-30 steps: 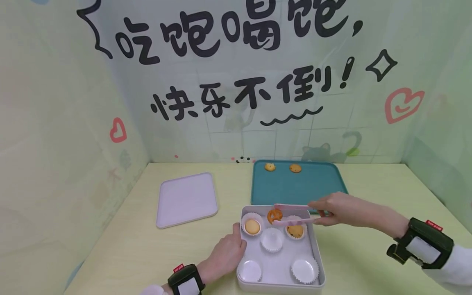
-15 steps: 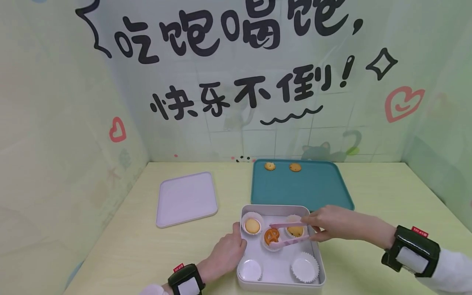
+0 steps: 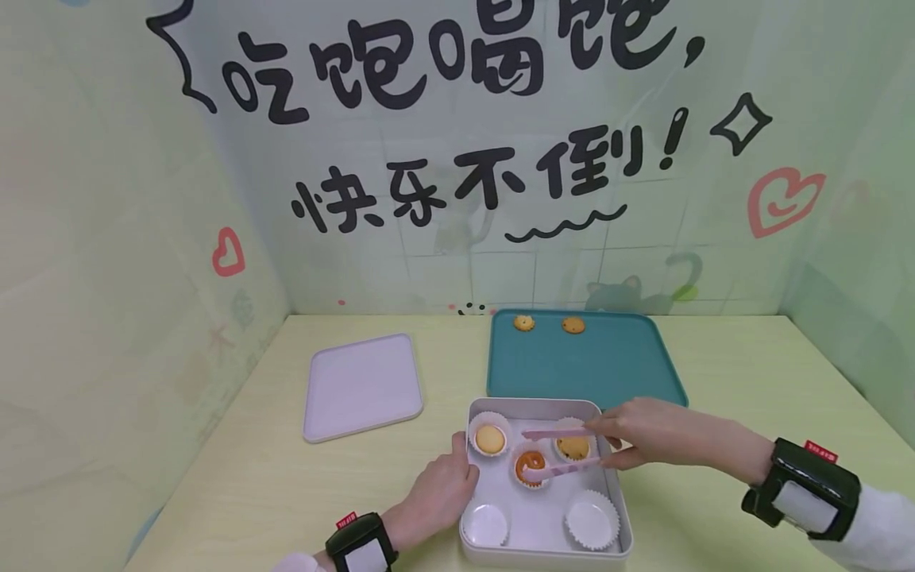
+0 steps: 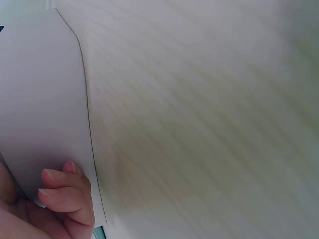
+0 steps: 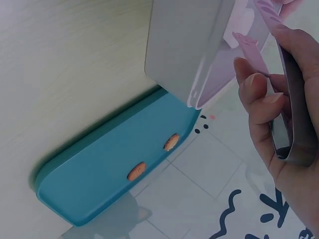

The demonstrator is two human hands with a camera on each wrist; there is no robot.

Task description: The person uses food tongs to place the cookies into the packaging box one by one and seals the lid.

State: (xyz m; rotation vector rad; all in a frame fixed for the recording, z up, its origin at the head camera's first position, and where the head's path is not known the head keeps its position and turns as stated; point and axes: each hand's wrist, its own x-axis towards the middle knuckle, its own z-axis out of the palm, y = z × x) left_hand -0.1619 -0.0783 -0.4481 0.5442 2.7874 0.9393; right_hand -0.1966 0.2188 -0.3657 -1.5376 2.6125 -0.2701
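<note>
My right hand holds tongs with a metal handle and pink tips, reaching in over the right side of a pale lilac box. The tips stand apart; the nearer one overlaps a small pretzel in the middle white paper cup. A round plain biscuit sits in the back left cup. In the back right cup lies a speckled cookie, partly behind the tongs. My left hand holds the box's left wall, thumb at the rim and bent fingers against the outside.
Two more paper cups, front left and front right, stand inside the box. Behind it is a teal tray carrying two cookies at its far edge. A lilac tray lies to the left.
The tongs have carried the pretzel from the back of the box toward me to the middle cup. Their tips have spread, and the pretzel now lies in the cup. My left hand stays put.
</note>
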